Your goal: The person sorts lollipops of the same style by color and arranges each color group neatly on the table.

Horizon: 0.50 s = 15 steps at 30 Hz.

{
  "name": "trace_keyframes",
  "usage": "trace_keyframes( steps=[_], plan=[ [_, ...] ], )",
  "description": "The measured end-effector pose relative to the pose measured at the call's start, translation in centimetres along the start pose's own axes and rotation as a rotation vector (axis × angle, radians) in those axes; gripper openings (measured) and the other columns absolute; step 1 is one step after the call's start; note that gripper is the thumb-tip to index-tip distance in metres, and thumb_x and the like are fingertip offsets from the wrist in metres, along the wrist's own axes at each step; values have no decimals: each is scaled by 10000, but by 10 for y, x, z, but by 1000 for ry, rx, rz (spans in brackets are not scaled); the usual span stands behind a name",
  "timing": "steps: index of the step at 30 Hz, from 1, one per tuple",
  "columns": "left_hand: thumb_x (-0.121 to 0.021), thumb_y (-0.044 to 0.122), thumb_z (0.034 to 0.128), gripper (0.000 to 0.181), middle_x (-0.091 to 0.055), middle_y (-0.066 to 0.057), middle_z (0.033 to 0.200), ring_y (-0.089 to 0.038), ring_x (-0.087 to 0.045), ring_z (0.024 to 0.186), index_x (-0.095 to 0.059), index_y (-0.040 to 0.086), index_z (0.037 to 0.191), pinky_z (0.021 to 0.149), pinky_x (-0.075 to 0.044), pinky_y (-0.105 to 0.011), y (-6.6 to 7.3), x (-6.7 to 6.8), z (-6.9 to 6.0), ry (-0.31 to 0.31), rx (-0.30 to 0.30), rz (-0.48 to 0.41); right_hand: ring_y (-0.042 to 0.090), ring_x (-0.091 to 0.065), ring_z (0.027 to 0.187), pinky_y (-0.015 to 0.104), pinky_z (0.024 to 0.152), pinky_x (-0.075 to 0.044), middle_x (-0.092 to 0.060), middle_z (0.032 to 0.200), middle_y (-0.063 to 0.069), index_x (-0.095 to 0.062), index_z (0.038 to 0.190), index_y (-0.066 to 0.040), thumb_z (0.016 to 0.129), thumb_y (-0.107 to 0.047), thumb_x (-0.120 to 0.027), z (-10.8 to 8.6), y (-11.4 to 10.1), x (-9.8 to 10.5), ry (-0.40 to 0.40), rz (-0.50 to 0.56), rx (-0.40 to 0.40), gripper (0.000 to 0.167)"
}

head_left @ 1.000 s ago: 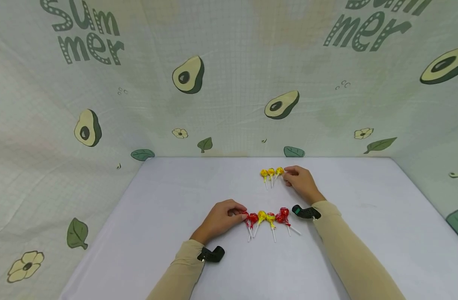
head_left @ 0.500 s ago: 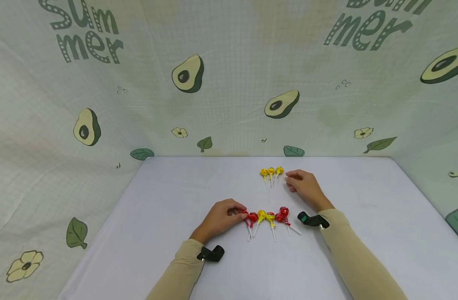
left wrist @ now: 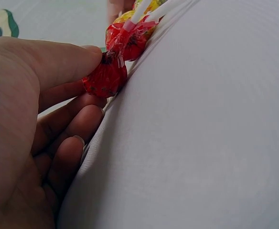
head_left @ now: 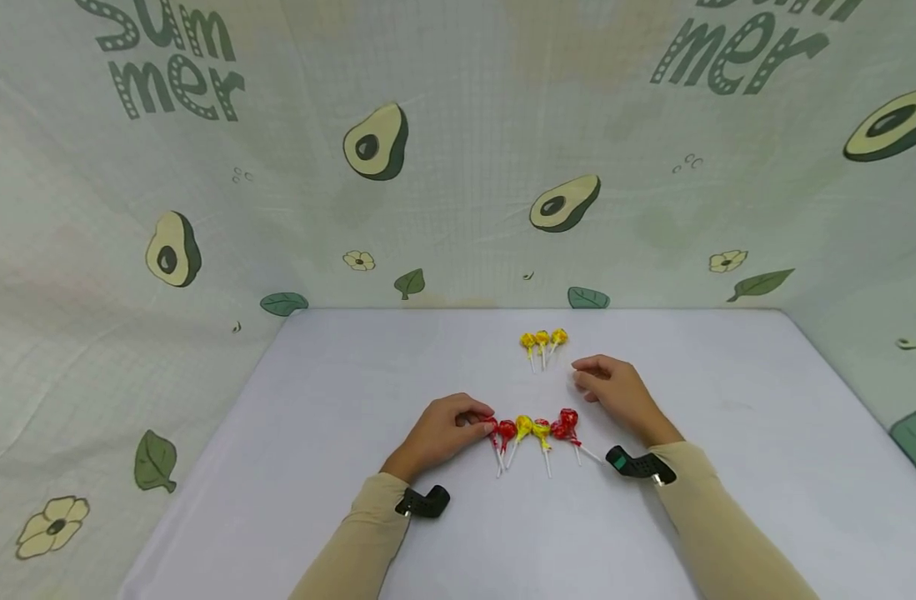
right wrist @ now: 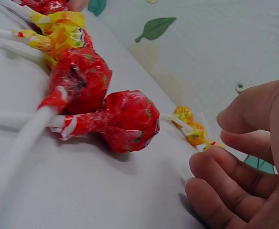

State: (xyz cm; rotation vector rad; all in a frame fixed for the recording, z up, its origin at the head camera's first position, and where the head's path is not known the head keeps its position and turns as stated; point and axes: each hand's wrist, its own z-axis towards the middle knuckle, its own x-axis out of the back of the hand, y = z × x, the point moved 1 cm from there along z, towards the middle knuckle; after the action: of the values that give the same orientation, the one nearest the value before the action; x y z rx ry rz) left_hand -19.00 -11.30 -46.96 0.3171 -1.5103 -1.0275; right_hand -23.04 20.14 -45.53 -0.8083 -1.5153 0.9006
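Note:
My left hand (head_left: 446, 433) pinches the head of a red lollipop (left wrist: 106, 78) between thumb and fingers, at the left end of a row on the table. Beside it in that row lie another red lollipop (head_left: 507, 430), two yellow lollipops (head_left: 523, 428) and, at the right end, two red lollipops (right wrist: 132, 121) with crossing sticks. My right hand (head_left: 618, 396) hovers beyond the row's right end, fingers loosely bent and holding nothing. Farther back, three yellow lollipops (head_left: 543, 338) lie close together, apart from the right hand.
A white cloth covers the table (head_left: 337, 367). Behind it hangs a pale curtain (head_left: 458, 150) printed with avocados, leaves and flowers. A black wrist device sits on each forearm, the right one (head_left: 638, 463) close to a lollipop stick.
My right hand has drawn back from the three far yellow lollipops, toward me and slightly right. My left hand keeps its place on the red lollipop.

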Motion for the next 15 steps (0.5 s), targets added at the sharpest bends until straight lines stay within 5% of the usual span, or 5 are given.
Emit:
trace_keyframes(
  steps=[15],
  plan=[
    [-722, 357, 932, 221, -635, 172, 961, -39, -583, 878, -749, 236, 1114, 778, -494, -260, 3, 1, -1, -9, 6, 16, 213, -627, 841, 315, 734, -532, -682, 1093, 80, -669, 1202, -69, 992, -215, -625, -40, 4, -3, 16, -127, 62, 260]
  ],
)
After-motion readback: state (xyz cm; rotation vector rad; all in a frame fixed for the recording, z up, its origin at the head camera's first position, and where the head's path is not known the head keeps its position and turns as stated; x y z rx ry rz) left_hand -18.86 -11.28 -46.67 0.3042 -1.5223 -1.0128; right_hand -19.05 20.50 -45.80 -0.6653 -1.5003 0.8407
